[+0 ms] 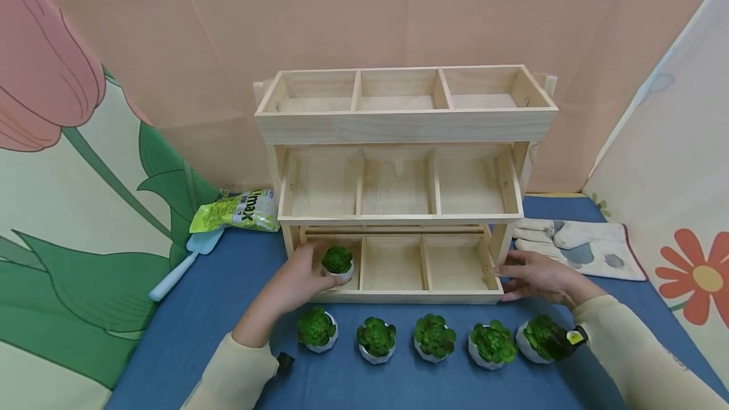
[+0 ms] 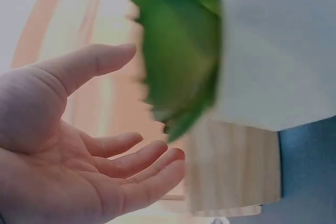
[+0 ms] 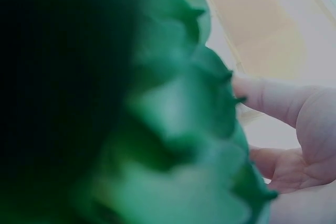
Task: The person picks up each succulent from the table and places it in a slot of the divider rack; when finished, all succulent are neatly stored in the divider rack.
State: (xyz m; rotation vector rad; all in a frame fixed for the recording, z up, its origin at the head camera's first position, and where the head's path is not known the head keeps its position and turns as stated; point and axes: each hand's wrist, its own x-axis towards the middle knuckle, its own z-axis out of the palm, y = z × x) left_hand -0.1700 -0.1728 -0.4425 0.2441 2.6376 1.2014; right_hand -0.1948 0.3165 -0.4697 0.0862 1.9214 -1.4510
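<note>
Five potted succulents before one shelf, a sixth at left hand

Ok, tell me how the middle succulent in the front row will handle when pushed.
The middle succulent would probably slide rather than roll, since its white pot looks angular. It might tip if nudged high, as its leaves spread over the pot's rim.

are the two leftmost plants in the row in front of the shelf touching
Apart. The head view shows a gap of blue tabletop between the row's leftmost potted plant and the second potted plant.
</note>
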